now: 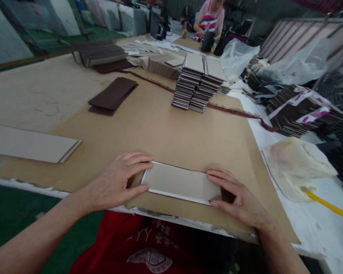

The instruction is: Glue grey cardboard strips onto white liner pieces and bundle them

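Two bare hands grasp a flat, rectangular pale grey panel [178,183] with a thin white strip along its near side, close to the front edge of a smooth tan table [211,133]. The left hand [124,179] clasps the panel's left end between thumb and fingers; the right hand [238,197] clasps its right end likewise. Toward the table's left front corner lie long, overlapping pale grey boards [31,144]. Along the right edge, a lumpy cream container [295,163] rests with a slim yellow handle [331,206] jutting out. Farther back lie flat, dark brown rectangles [112,94], then two adjoining stacks of thin panels [198,84], their sides striped. Beyond, a person [210,19] handles a black object [207,41].
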`<control>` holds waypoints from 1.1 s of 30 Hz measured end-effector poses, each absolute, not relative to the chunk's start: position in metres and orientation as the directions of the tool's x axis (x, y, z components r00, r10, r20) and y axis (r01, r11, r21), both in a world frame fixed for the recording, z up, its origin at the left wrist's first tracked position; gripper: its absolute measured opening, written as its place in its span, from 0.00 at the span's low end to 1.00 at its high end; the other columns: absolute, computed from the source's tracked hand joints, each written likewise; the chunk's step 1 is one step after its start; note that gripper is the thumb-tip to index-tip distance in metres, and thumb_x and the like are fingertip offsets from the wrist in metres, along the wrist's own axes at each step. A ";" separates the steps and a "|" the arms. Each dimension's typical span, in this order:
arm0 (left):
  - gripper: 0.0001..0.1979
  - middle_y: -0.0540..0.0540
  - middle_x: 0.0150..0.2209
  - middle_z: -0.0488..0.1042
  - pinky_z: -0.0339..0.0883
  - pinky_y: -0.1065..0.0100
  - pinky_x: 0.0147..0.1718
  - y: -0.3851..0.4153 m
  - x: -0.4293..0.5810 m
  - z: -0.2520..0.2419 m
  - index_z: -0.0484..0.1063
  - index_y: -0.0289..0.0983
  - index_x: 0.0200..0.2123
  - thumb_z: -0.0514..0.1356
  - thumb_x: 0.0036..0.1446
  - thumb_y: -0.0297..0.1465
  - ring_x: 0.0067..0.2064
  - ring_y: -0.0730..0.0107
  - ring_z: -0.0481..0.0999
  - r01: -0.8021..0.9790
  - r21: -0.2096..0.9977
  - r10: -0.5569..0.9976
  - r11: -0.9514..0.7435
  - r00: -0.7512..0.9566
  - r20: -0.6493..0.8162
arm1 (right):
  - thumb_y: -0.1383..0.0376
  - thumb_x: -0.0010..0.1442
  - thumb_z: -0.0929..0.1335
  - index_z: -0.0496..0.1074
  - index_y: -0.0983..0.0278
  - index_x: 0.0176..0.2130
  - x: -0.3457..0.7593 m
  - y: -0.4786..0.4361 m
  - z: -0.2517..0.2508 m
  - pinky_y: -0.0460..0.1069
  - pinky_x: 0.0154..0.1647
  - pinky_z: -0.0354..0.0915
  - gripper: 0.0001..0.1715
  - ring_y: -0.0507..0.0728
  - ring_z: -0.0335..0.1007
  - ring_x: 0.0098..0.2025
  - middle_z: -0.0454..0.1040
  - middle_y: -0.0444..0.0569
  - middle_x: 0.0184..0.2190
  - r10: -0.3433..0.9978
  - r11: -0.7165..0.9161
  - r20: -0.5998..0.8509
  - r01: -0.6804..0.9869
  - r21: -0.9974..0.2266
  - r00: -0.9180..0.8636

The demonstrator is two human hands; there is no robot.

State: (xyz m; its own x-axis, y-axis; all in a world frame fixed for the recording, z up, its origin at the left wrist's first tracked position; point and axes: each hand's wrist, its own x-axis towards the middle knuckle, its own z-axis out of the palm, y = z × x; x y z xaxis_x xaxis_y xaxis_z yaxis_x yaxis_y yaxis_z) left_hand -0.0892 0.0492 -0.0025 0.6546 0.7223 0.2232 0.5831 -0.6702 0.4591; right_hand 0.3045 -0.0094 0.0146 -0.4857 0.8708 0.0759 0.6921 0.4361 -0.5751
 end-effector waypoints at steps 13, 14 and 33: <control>0.29 0.47 0.63 0.66 0.56 0.53 0.62 0.053 -0.091 -0.014 0.64 0.46 0.60 0.63 0.57 0.45 0.64 0.56 0.62 0.617 0.358 0.703 -0.701 0.683 0.199 | 0.56 0.64 0.70 0.57 0.53 0.67 0.308 -0.017 0.017 0.67 0.68 0.53 0.37 0.62 0.52 0.69 0.59 0.50 0.68 0.828 0.501 0.072 0.679 -0.537 -0.555; 0.29 0.47 0.63 0.66 0.56 0.54 0.62 0.053 -0.091 -0.014 0.64 0.46 0.60 0.63 0.57 0.45 0.64 0.56 0.62 0.618 0.354 0.702 -0.702 0.684 0.197 | 0.56 0.64 0.70 0.57 0.53 0.68 0.308 -0.017 0.017 0.66 0.68 0.53 0.37 0.62 0.51 0.70 0.59 0.50 0.68 0.826 0.505 0.070 0.679 -0.532 -0.559; 0.28 0.44 0.63 0.65 0.57 0.51 0.62 0.051 -0.089 -0.012 0.63 0.44 0.60 0.62 0.58 0.43 0.64 0.54 0.61 0.612 0.312 0.681 -0.727 0.703 0.206 | 0.59 0.67 0.66 0.53 0.58 0.69 0.305 -0.023 0.017 0.65 0.71 0.46 0.35 0.61 0.41 0.72 0.51 0.51 0.71 0.799 0.563 0.022 0.735 -0.378 -0.601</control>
State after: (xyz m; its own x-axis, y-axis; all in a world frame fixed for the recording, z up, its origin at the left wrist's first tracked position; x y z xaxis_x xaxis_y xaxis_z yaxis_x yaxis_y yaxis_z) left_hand -0.0891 0.0514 -0.0116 0.7029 0.6807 0.2063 0.6120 -0.7266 0.3123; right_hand 0.3046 -0.0233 0.0173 -0.6006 0.7992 0.0223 0.7348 0.5628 -0.3784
